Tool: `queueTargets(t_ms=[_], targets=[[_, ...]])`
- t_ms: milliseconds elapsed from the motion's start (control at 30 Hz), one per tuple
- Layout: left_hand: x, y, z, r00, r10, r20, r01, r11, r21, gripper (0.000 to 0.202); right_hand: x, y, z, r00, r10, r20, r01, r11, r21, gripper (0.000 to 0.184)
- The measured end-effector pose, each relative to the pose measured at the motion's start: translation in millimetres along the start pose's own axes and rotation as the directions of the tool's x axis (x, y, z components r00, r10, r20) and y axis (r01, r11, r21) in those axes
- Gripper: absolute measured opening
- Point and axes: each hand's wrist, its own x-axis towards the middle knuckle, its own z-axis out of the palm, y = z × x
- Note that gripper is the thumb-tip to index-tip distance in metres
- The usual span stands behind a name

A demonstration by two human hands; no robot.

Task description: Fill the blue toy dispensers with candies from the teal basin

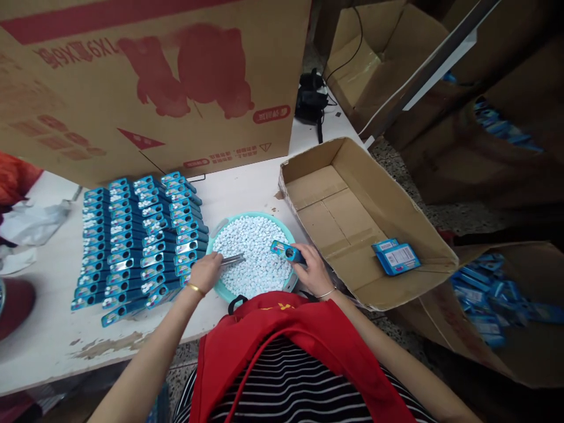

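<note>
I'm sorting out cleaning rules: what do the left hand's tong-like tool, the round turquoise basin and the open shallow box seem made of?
Tong-like tool: probably smooth metal, given its grey shine.
Round turquoise basin: likely smooth plastic, judging by its evenly coloured rim.
Open shallow box: cardboard, matte brown, with visible creases and worn edges.

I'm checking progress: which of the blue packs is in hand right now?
The pack in the right hand, over the basin; others stand in rows on the left or lie in boxes on the right.
</note>
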Motion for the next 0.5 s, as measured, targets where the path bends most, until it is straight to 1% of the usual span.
queueTargets(t_ms=[67, 133, 167, 233, 300, 367, 433, 500], targets=[[15.9, 10.2, 32.9, 1.000, 0.021, 0.000, -0.021, 0.997, -0.074, 0.011, -0.7, 2.0, -4.1, 0.999, 0.035, -0.019, -0.035, 0.999, 0.012, 0.035], [29.1, 26.4, 57.6, 0.999, 0.042, -0.019, -0.045, 0.990, -0.135, 0.014, -1.7, 3.8, -6.3, 0.997, 0.066, -0.033, -0.065, 0.998, 0.023, 0.033], [33.8, 33.2, 66.4, 0.998, 0.049, -0.030, -0.054, 0.984, -0.169, 0.016, -2.2, 4.7, -6.7, 0.996, 0.083, -0.037, -0.082, 0.996, 0.028, 0.032], [38.2, 39.9, 76.9, 0.997, 0.061, -0.046, -0.071, 0.969, -0.235, 0.017, -3.4, 6.4, -6.4, 0.992, 0.118, -0.048, -0.116, 0.992, 0.039, 0.032], [36.1, 36.4, 78.6, 0.996, 0.077, -0.052, -0.089, 0.951, -0.296, 0.017, -4.4, 7.7, -5.6, 0.989, 0.136, -0.061, -0.134, 0.990, 0.048, 0.032], [28.8, 26.8, 72.0, 0.993, 0.102, -0.055, -0.115, 0.931, -0.346, 0.020, -4.9, 8.0, -5.2, 0.989, 0.134, -0.069, -0.132, 0.990, 0.044, 0.032], [18.8, 16.5, 57.5, 0.989, 0.133, -0.070, -0.150, 0.911, -0.385, 0.023, -4.7, 7.0, -5.3, 0.991, 0.112, -0.068, -0.111, 0.994, 0.021, 0.033], [8.1, 9.7, 35.7, 0.977, 0.179, -0.113, -0.210, 0.880, -0.427, 0.026, -3.5, 4.9, -5.4, 0.996, 0.072, -0.060, -0.074, 0.997, -0.023, 0.034]])
